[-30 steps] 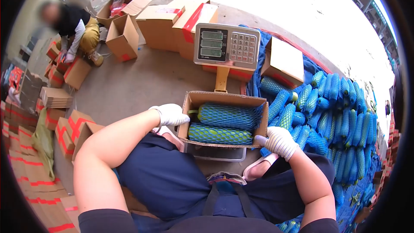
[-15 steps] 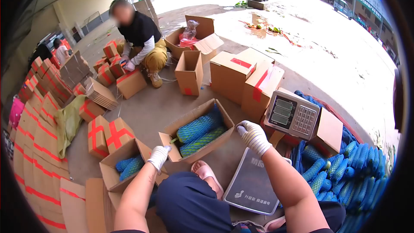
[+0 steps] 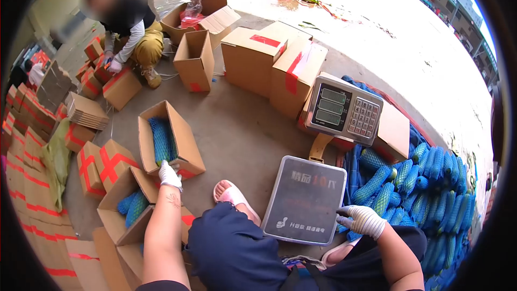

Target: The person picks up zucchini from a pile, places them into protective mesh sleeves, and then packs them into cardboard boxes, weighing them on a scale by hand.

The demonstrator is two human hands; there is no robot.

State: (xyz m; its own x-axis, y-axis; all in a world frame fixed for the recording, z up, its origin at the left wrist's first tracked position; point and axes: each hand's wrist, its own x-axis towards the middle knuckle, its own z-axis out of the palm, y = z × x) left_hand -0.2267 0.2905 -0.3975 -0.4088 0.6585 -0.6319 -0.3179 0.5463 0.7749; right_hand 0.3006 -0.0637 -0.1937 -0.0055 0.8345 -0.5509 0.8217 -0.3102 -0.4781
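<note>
My gloved left hand [image 3: 170, 177] grips the near edge of an open cardboard box [image 3: 188, 148], which stands on the floor ahead. Inside the box lie long green vegetables in blue netting [image 3: 162, 139]. To the right, my gloved right hand [image 3: 363, 221] hovers beside the right edge of a flat digital scale [image 3: 307, 205]; its fingers are stretched and apart with nothing in them. A heap of blue-netted vegetables [image 3: 425, 183] lies just beyond that hand. The scale's display and keypad [image 3: 344, 109] stand on a post behind the platform.
Left of my arm sits another open box [image 3: 110, 216] with netted vegetables. Taped boxes [image 3: 116, 161] and flattened cardboard [image 3: 40, 205] line the left side. A co-worker [image 3: 132, 27] crouches among boxes at the back. Larger cartons [image 3: 253, 59] stand behind the scale.
The box has moved left off the spot before my knees and turned, with my left hand at its edge. My right hand has let go and dropped right, beside the scale. The view has shifted.
</note>
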